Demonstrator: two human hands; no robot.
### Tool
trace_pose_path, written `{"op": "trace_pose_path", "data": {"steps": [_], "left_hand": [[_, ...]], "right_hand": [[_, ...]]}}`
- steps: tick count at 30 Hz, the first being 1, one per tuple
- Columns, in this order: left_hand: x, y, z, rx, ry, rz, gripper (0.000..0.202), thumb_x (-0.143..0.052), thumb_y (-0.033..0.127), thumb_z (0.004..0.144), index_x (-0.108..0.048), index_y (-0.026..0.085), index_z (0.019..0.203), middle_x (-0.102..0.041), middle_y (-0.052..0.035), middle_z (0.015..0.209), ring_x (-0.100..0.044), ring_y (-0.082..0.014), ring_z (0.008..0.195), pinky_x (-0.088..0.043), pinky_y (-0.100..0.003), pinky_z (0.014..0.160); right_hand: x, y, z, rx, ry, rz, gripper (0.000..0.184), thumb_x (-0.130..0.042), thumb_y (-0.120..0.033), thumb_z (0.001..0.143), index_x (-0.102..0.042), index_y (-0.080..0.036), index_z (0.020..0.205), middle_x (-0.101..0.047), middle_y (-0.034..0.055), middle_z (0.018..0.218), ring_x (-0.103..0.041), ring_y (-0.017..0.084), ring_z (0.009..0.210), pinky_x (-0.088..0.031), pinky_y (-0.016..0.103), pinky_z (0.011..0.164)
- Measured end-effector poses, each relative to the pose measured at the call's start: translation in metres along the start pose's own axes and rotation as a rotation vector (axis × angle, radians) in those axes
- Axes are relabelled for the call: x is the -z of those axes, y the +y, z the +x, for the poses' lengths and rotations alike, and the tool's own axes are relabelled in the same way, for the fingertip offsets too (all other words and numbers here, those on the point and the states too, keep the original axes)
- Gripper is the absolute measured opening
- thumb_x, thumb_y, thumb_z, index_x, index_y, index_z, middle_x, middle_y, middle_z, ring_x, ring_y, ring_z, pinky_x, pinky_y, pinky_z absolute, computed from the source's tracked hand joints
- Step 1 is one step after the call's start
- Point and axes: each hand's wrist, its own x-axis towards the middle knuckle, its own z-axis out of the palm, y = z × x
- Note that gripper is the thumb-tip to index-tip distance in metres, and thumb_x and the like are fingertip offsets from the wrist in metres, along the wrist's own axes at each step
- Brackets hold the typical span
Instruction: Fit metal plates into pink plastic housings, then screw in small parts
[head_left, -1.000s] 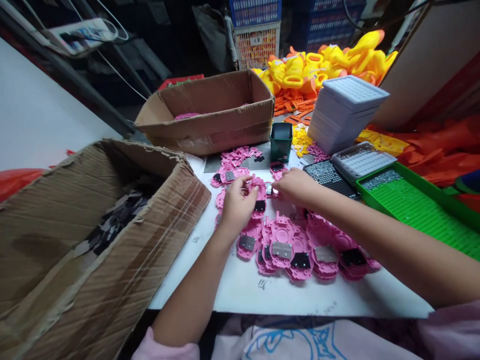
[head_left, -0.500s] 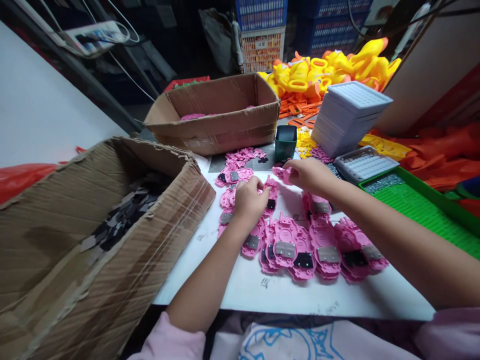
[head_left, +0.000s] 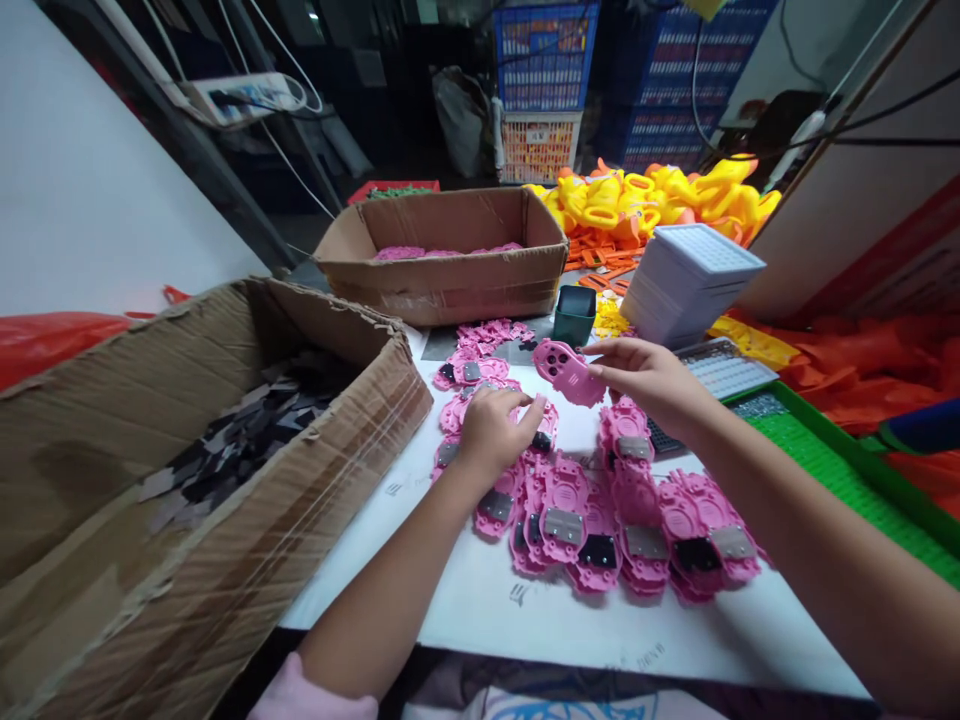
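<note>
My right hand (head_left: 649, 382) pinches a pink plastic shell piece (head_left: 567, 371) and holds it lifted above the white table top (head_left: 540, 620). My left hand (head_left: 491, 428) rests, fingers curled, on the pink pieces just below it; what it grips, if anything, is hidden. Several pink shell pieces (head_left: 600, 510) with small metal or black inserts lie overlapped in a row in front of me. More small pink parts (head_left: 487, 335) lie farther back.
A big torn cardboard box (head_left: 187, 470) with dark scraps stands at the left. Another cardboard box (head_left: 450, 250) holds pink parts at the back. A dark green cup (head_left: 574, 312), stacked white trays (head_left: 686, 280), a green tray (head_left: 847, 450) and yellow toys (head_left: 660, 195) fill the right.
My right hand has picked up a pink shell piece and raised it off the table. My left hand stayed on the pink pieces. The view tilted upward.
</note>
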Motion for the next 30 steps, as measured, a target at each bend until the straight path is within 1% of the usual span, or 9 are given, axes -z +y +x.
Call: {"op": "trace_pose_path", "data": {"steps": [2, 5, 9, 13, 16, 18, 21, 26, 30], "left_hand": [[0.001, 0.002, -0.002, 0.072, 0.043, -0.245, 0.031, -0.054, 0.043, 0.085, -0.067, 0.018, 0.097, -0.069, -0.0077, 0.091, -0.062, -0.0192, 0.080, -0.047, -0.033, 0.078], [-0.001, 0.007, -0.004, 0.276, 0.031, -0.847, 0.057, -0.064, 0.051, 0.077, -0.052, 0.019, 0.123, -0.064, -0.0098, 0.108, -0.064, -0.0173, 0.081, -0.051, -0.028, 0.070], [-0.001, 0.014, -0.003, 0.496, -0.020, -1.312, 0.053, -0.070, 0.041, 0.074, -0.052, 0.017, 0.118, -0.066, -0.0075, 0.098, -0.065, -0.0154, 0.071, -0.053, -0.025, 0.060], [0.005, 0.017, -0.002, 0.595, -0.089, -1.611, 0.045, -0.064, 0.032, 0.078, -0.052, 0.019, 0.119, -0.068, -0.0064, 0.102, -0.068, -0.0199, 0.080, -0.056, -0.032, 0.068], [0.009, 0.017, -0.002, 0.592, -0.162, -1.734, 0.039, -0.064, 0.028, 0.079, -0.054, 0.020, 0.116, -0.065, -0.0063, 0.114, -0.067, -0.0214, 0.090, -0.056, -0.032, 0.072], [0.011, 0.015, -0.002, 0.573, -0.156, -1.756, 0.035, -0.065, 0.025, 0.078, -0.058, 0.018, 0.111, -0.065, -0.0064, 0.113, -0.066, -0.0207, 0.096, -0.055, -0.029, 0.073], [0.014, 0.010, 0.001, 0.521, -0.111, -1.732, 0.037, -0.069, 0.025, 0.075, -0.060, 0.021, 0.111, -0.068, -0.0039, 0.104, -0.064, -0.0175, 0.098, -0.053, -0.025, 0.076], [0.017, -0.002, 0.004, 0.433, 0.018, -1.696, 0.049, -0.079, 0.037, 0.067, -0.059, 0.033, 0.111, -0.062, 0.0084, 0.067, -0.061, -0.0087, 0.069, -0.051, -0.028, 0.078], [0.018, -0.003, 0.002, 0.438, -0.043, -1.740, 0.053, -0.082, 0.038, 0.063, -0.060, 0.036, 0.110, -0.060, 0.0087, 0.067, -0.060, -0.0091, 0.066, -0.050, -0.028, 0.070]], "right_hand": [[-0.008, -0.003, -0.007, 0.039, -0.042, 0.003, 0.037, -0.072, -0.037, 0.067, -0.065, -0.014, 0.095, -0.069, 0.0061, 0.083, -0.059, 0.011, 0.065, -0.048, 0.025, 0.057], [-0.027, -0.009, -0.021, 0.181, -0.147, -0.211, 0.031, -0.068, -0.035, 0.073, -0.065, -0.016, 0.098, -0.070, 0.0063, 0.086, -0.062, 0.013, 0.072, -0.050, 0.029, 0.065], [-0.046, -0.017, -0.032, 0.333, -0.302, -0.466, 0.023, -0.060, -0.026, 0.079, -0.066, -0.018, 0.100, -0.071, 0.0057, 0.088, -0.063, 0.013, 0.073, -0.049, 0.027, 0.066], [-0.023, -0.013, -0.009, 0.240, -0.143, -0.475, 0.028, -0.055, -0.038, 0.083, -0.068, -0.018, 0.099, -0.071, 0.0072, 0.096, -0.065, 0.016, 0.083, -0.050, 0.028, 0.073], [0.015, -0.001, 0.029, 0.055, 0.090, -0.975, 0.027, -0.053, -0.035, 0.084, -0.070, -0.020, 0.097, -0.072, 0.0058, 0.095, -0.065, 0.017, 0.085, -0.048, 0.028, 0.076], [0.039, 0.011, 0.055, -0.034, 0.133, -1.102, 0.023, -0.055, -0.027, 0.082, -0.071, -0.015, 0.091, -0.071, 0.0109, 0.096, -0.065, 0.023, 0.090, -0.046, 0.032, 0.078], [0.063, 0.032, 0.086, -0.155, 0.120, -1.219, 0.015, -0.060, -0.026, 0.080, -0.070, -0.014, 0.077, -0.070, 0.0107, 0.086, -0.065, 0.025, 0.090, -0.047, 0.033, 0.077], [0.071, 0.061, 0.108, -0.316, 0.127, -1.306, 0.025, -0.054, -0.034, 0.089, -0.060, -0.017, 0.106, -0.061, 0.0081, 0.110, -0.060, 0.016, 0.096, -0.051, 0.035, 0.083], [0.070, 0.071, 0.113, -0.317, 0.118, -1.301, 0.025, -0.053, -0.034, 0.090, -0.059, -0.020, 0.110, -0.058, 0.0088, 0.117, -0.058, 0.017, 0.100, -0.051, 0.034, 0.085]]}}
